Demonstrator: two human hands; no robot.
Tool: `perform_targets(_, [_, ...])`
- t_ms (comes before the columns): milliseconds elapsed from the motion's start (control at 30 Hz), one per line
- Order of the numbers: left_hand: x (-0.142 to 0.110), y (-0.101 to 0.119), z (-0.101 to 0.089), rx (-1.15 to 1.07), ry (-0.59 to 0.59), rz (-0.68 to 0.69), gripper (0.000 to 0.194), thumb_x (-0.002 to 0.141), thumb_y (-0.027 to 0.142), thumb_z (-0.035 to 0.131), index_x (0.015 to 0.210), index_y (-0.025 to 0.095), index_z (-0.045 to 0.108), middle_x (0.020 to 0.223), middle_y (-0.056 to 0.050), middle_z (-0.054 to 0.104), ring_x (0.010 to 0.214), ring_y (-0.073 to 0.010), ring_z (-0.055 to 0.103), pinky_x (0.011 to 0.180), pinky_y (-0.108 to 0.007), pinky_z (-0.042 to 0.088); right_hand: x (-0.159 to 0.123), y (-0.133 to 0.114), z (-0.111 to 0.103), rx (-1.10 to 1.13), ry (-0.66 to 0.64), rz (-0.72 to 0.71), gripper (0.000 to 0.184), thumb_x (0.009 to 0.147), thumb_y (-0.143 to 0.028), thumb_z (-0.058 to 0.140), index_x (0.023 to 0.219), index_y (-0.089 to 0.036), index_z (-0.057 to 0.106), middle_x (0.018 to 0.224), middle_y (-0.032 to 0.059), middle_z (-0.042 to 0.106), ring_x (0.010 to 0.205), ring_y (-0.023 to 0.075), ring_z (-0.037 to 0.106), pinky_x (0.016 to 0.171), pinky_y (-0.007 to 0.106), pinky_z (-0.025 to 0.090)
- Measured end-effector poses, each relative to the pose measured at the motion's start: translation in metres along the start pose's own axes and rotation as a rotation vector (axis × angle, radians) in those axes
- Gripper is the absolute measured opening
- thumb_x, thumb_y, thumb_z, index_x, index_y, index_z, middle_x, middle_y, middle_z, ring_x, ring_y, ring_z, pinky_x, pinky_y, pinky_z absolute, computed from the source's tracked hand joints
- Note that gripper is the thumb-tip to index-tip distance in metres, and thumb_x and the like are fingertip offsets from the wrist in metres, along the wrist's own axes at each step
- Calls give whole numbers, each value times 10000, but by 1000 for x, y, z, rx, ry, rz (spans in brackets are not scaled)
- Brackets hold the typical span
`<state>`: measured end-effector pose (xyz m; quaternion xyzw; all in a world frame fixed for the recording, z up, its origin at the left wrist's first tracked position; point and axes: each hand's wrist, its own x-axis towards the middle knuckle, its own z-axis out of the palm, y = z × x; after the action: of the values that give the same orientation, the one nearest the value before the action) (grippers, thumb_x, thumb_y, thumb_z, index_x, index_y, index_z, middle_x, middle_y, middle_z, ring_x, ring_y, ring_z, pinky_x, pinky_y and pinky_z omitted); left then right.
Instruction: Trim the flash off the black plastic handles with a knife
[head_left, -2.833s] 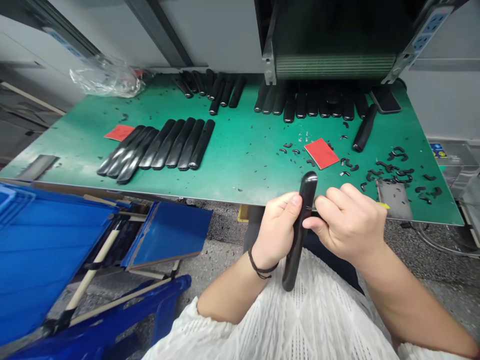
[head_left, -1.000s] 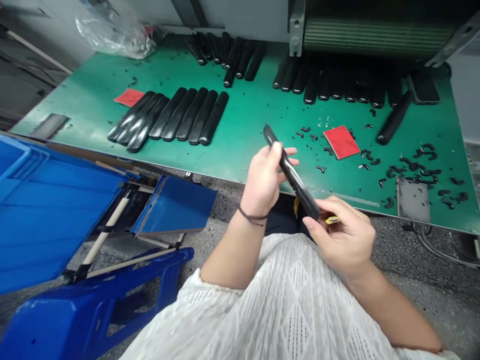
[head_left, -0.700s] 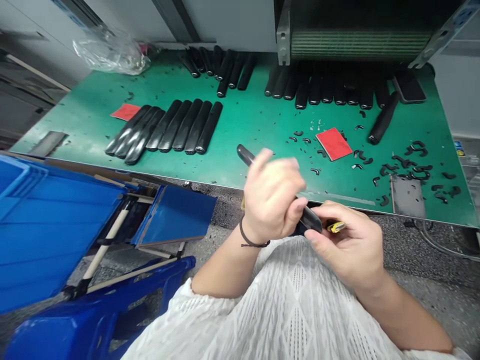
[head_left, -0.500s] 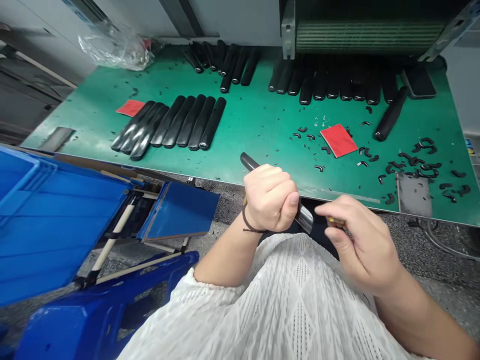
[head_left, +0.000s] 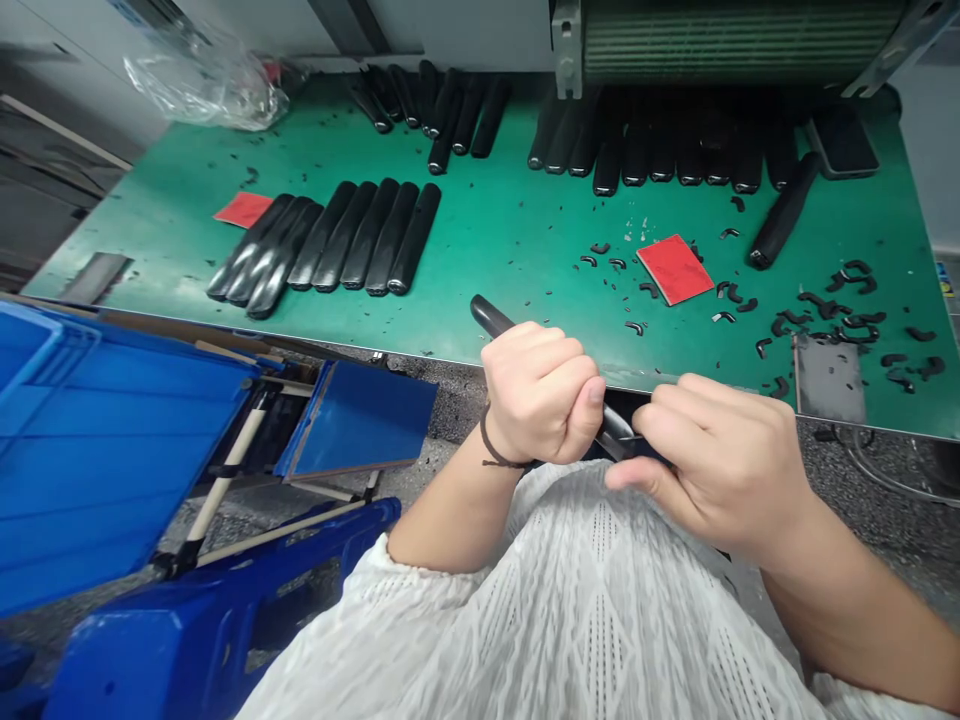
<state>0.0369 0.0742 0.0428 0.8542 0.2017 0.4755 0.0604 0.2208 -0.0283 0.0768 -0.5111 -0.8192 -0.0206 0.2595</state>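
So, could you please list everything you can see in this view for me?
held bar: one, black, in the left hand
bar row: eight, black, on the mat's near left
back bars: many, black, along the mat's far edge
lone bar: one, black, far right
offcuts: many, black, scattered right
red sheets: two, red, on the mat
green mat: one, green, across the bench
plastic bag: one, clear, far left corner
crate: one, blue, lower left
stool: one, blue, bottom
wrist cord: one, black, left wrist
left hand: one, closed around the held bar
right hand: one, at the bar's lower end
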Motion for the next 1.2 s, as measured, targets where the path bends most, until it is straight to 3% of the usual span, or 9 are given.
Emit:
perform_targets(367, [-5, 16, 6, 15, -2, -270, 359, 960, 227, 473, 612, 217, 385, 538, 28, 368, 509, -132, 313, 569, -364, 245, -7, -1, 9, -294, 263, -76, 528, 1036, -597, 456, 719, -202, 603, 571, -2, 479, 614, 144, 328, 549, 319, 196])
perform_targets(500, [-2, 15, 3, -8, -41, -331, 397, 988, 237, 460, 601, 213, 376, 530, 23, 400, 500, -124, 329, 561, -348, 263, -9, 6, 12, -71, 286, -112, 330, 995, -467, 624, 798, -202, 624, 604, -9, 530, 616, 136, 397, 564, 312, 259])
perform_targets(600, [2, 15, -2, -19, -97, -340, 431, 995, 241, 467, 584, 206, 345, 520, 26, 393, 483, -115, 281, 542, -344, 233, -8, 12, 8, 134, 192, -72, 186, 966, -355, 681, 877, -201, 627, 682, 0, 572, 656, 141, 448, 603, 311, 314])
perform_targets(767, [6, 18, -5, -21, -132, -338, 448, 992, 241, 479, 569, 199, 335, 501, 30, 366, 474, -110, 263, 529, -335, 209, 0, 14, 2, 12, 89, -23, 585, 946, -738, 525, 903, -168, 646, 724, 34, 571, 680, 161, 423, 596, 321, 317])
perform_targets(1033, [9, 24, -4, 18, -199, -423, 491, 1009, 295, 459, 545, 192, 337, 477, 30, 325, 461, -108, 226, 522, -331, 169, 6, 12, -3, -224, 82, -57, 556, 995, -664, 506, 674, -210, 504, 621, -3, 438, 650, 151, 302, 553, 331, 171])
perform_targets(1200, [9, 30, -3, 31, -246, -570, 523, 1023, 349, 430, 542, 188, 303, 484, 31, 290, 467, -104, 222, 542, -340, 141, 2, 12, -2, -336, 161, -102, 547, 998, -668, 487, 692, -217, 528, 603, 2, 446, 668, 164, 302, 566, 334, 181])
